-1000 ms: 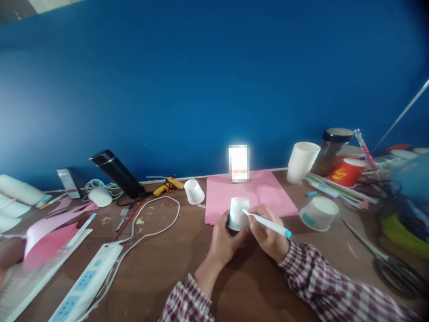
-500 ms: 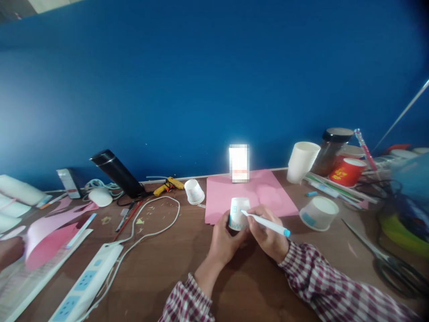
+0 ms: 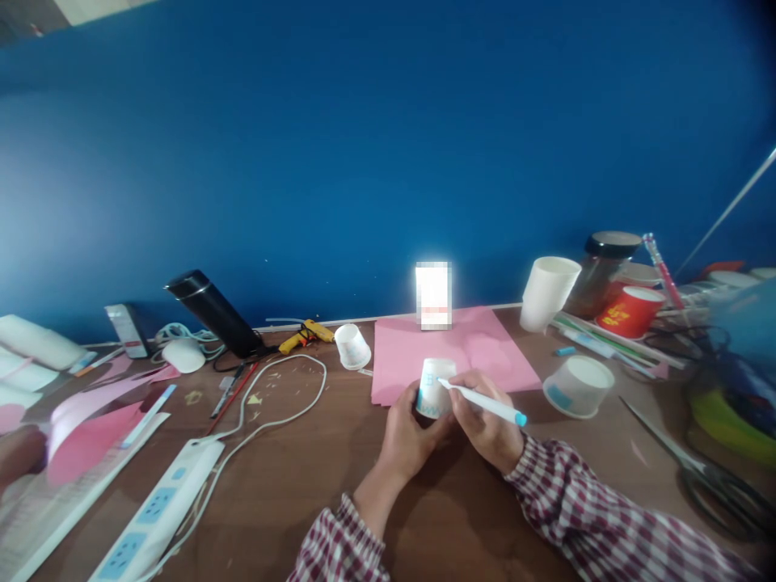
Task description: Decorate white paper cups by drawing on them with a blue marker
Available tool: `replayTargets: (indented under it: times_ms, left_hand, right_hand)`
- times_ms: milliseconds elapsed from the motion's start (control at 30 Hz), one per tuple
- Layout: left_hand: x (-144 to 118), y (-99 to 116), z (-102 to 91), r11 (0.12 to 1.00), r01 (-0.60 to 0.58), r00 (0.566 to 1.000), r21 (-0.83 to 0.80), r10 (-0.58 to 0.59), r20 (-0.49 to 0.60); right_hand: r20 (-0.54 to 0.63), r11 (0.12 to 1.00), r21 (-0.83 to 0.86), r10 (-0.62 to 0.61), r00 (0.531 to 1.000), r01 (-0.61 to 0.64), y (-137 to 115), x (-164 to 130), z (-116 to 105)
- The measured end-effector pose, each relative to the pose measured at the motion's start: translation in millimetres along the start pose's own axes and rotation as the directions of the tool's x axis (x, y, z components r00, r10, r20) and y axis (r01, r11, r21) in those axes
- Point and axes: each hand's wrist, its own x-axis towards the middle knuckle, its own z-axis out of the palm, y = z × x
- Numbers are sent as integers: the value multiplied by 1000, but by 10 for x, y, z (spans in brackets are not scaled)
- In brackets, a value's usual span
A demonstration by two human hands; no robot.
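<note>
Two hands: both at frame centre, plaid sleeves entering from 6 o'clock
left hand [image 3: 407, 436]: wrapped around a small paper cup [image 3: 434, 388], gripping its left side; cup sits upside down on the desk [image 3: 291, 485]
right hand [image 3: 485, 424]: closed on a marker [image 3: 485, 404], white barrel, teal end pointing to 4 o'clock; tip touches the cup wall
cup position: at the near edge of the pink paper [image 3: 449, 347], blue marks on its side
power strip [image 3: 161, 517]: 8 o'clock of the hands, white cable looping back toward 11 o'clock
scissors [image 3: 697, 469]: 3 o'clock, well apart from the hands, blurred
short white cup [image 3: 579, 386]: 2 o'clock, upright, just right of the pink paper
tipped cup [image 3: 352, 346]: 11 o'clock, lying on its side, just left of the pink paper
glue gun [image 3: 305, 334]: yellow, 11 o'clock, behind the tipped cup
black flask [image 3: 212, 314]: leaning, far left by the wall
tall white cup [image 3: 547, 293]: 1 o'clock, by the wall
red cup [image 3: 630, 310]: right of the tall cup, dark-lidded jar [image 3: 603, 271] between them
another person's hand [image 3: 18, 457]: left edge, at pink cut-outs, blurred
</note>
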Motion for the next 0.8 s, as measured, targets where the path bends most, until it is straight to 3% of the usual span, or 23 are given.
replayTargets:
  times_ms: [300,533,800]
  left_hand:
    - [8,-33,-19,999,28,999,-18,-28,-30]
    - [37,-110,-48,991,32,997,-129,-41,-69]
    - [26,-123,-33,993,-2,998,-121,-6,-63]
  right_hand:
    - [-60,997,57,62,996,-58,38,-38,9]
    - [-49,998,59,29,998,-26,-7,-47,20]
    - [-32,998,64,-9,999,11,-40,-36,17]
